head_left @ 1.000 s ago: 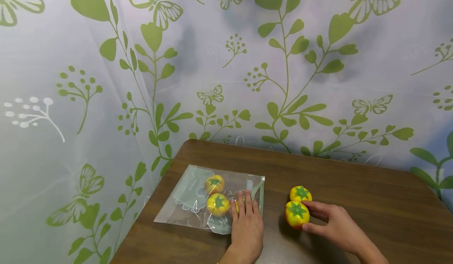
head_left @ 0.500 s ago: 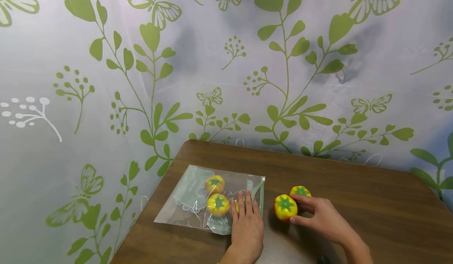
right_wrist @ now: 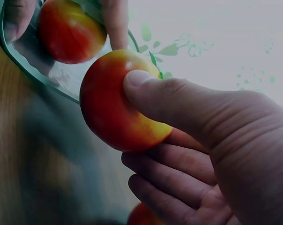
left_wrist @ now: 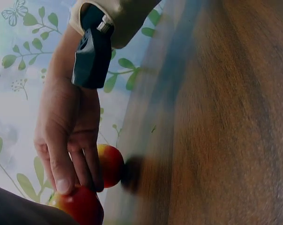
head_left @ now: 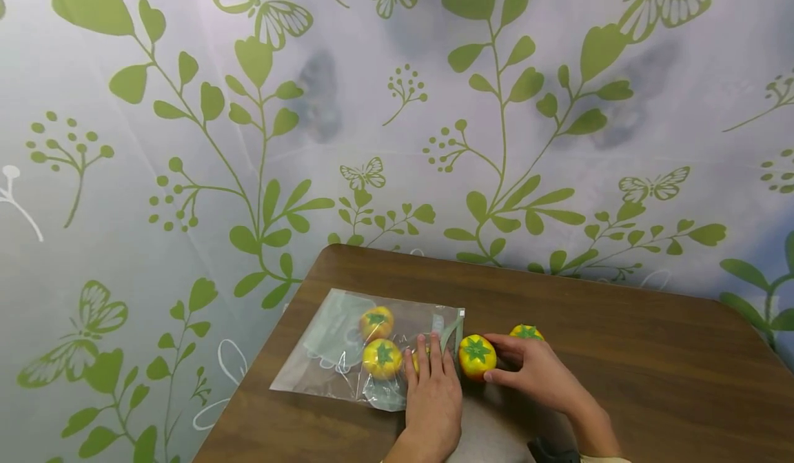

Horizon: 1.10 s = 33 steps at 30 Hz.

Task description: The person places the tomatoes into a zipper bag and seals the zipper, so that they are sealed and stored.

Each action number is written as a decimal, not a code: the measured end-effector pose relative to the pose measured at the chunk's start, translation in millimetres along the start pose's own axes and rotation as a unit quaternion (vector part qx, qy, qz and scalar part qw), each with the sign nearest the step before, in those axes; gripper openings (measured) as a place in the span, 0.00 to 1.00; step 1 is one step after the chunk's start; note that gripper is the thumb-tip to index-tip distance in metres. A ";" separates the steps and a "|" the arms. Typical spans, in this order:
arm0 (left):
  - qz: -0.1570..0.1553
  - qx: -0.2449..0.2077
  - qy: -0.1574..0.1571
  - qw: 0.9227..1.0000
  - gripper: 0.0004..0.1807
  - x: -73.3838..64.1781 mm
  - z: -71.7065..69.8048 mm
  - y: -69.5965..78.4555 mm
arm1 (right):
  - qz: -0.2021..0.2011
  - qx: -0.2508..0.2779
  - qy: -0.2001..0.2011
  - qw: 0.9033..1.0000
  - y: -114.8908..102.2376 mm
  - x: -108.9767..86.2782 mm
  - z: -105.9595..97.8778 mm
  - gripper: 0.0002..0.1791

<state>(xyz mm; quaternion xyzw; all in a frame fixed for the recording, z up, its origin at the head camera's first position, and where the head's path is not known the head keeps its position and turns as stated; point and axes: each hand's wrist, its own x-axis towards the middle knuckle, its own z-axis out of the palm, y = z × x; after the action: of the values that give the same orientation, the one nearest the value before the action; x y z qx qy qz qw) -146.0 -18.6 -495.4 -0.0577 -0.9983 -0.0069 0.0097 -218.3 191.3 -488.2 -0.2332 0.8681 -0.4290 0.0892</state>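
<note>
My left hand (head_left: 434,394) rests with fingers extended on a clear zip bag (head_left: 291,377), over the end with the green slider strip. Two yellow-red toy persimmons with green star tops, one farther back (head_left: 376,324) and one nearer (head_left: 382,359), lie inside. A third persimmon (right_wrist: 69,33) sits in the bag's mouth beneath my left fingers, mostly hidden from the head view. Just right of the mouth, my right hand (head_left: 546,377) pinches another persimmon (head_left: 477,358) between thumb and fingers. In the right wrist view that held persimmon (right_wrist: 113,103) overlaps the bag's rim.
One more persimmon (head_left: 526,332) stands on the brown wooden table (head_left: 651,353) behind my right hand, partly covered by it. A curtain (head_left: 384,132) with green leaves and butterflies hangs along the table's back and left edges.
My right hand has slid the persimmon leftward, away from the one beside it and up to the bag's mouth. My left hand and the bag have stayed put.
</note>
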 end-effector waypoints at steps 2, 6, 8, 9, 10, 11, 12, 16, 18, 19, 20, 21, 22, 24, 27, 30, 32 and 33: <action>0.000 -0.004 -0.003 1.000 0.38 0.6 -0.6 0.1 | 0.000 0.010 -0.006 1.000 -0.6 4.5 2.6 0.39; -0.001 -0.007 0.000 1.000 0.39 0.3 -0.7 0.4 | -0.002 0.020 -0.012 1.000 -0.3 11.2 6.9 0.39; -0.001 -0.008 0.001 1.000 0.39 0.0 -0.8 0.6 | -0.002 0.019 -0.012 1.000 1.3 14.2 8.9 0.39; -0.001 -0.007 0.002 1.000 0.39 -0.2 -0.8 0.6 | -0.002 0.018 -0.012 1.000 2.2 15.4 9.9 0.39; -0.001 -0.006 0.003 1.000 0.39 -0.5 -1.1 0.6 | -0.001 0.016 -0.011 1.000 2.9 16.5 10.8 0.39; 0.000 -0.005 0.005 1.000 0.39 -0.8 -1.5 0.6 | 0.000 0.014 -0.010 1.000 3.5 17.7 11.9 0.39; 0.000 -0.004 0.006 1.000 0.39 -1.0 -1.8 0.7 | 0.001 0.012 -0.009 1.000 3.9 18.8 12.8 0.39; 0.001 0.001 0.014 1.000 0.37 -1.2 -2.5 0.6 | -0.002 0.004 -0.004 1.000 3.5 24.0 16.7 0.39; -0.001 -0.001 0.016 1.000 0.37 -0.8 -2.3 0.6 | -0.005 -0.001 -0.002 1.000 2.4 27.2 18.4 0.39; -0.001 -0.001 0.016 1.000 0.36 -0.7 -2.0 0.5 | -0.006 -0.003 -0.001 1.000 1.7 28.8 19.4 0.39; -0.001 -0.003 0.016 1.000 0.36 -0.8 -1.8 0.4 | -0.007 -0.006 0.000 1.000 0.9 30.3 20.3 0.39; -0.002 -0.004 0.015 1.000 0.37 -0.8 -1.5 0.3 | -0.004 -0.009 0.000 1.000 0.4 31.9 21.1 0.39; -0.002 -0.005 0.015 1.000 0.37 -0.6 -1.3 0.5 | -0.001 -0.013 0.001 1.000 0.0 33.4 21.6 0.39; -0.002 -0.004 0.014 1.000 0.39 -0.5 -1.1 0.6 | 0.006 -0.017 0.002 1.000 -1.1 36.6 22.5 0.40; 0.001 0.000 0.015 1.000 0.42 0.0 -0.7 0.9 | 0.018 -0.022 0.006 1.000 -3.7 41.2 23.4 0.41; 0.002 -0.001 0.021 1.000 0.44 1.0 -0.8 1.2 | 0.024 -0.024 0.010 0.999 -6.7 45.2 24.4 0.41; 0.003 -0.002 0.024 1.000 0.43 1.4 -1.0 1.6 | 0.025 -0.030 0.011 0.999 -8.0 47.4 25.3 0.41; 0.003 -0.002 0.027 1.000 0.43 1.5 -1.0 1.6 | 0.025 -0.033 0.011 0.999 -8.5 48.3 25.8 0.41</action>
<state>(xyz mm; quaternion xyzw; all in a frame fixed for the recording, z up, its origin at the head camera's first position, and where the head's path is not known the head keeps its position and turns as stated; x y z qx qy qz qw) -147.3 -16.8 -494.3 -0.0608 -0.9974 -0.0105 0.0362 -248.7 145.5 -495.3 -0.2092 0.8883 -0.4005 0.0825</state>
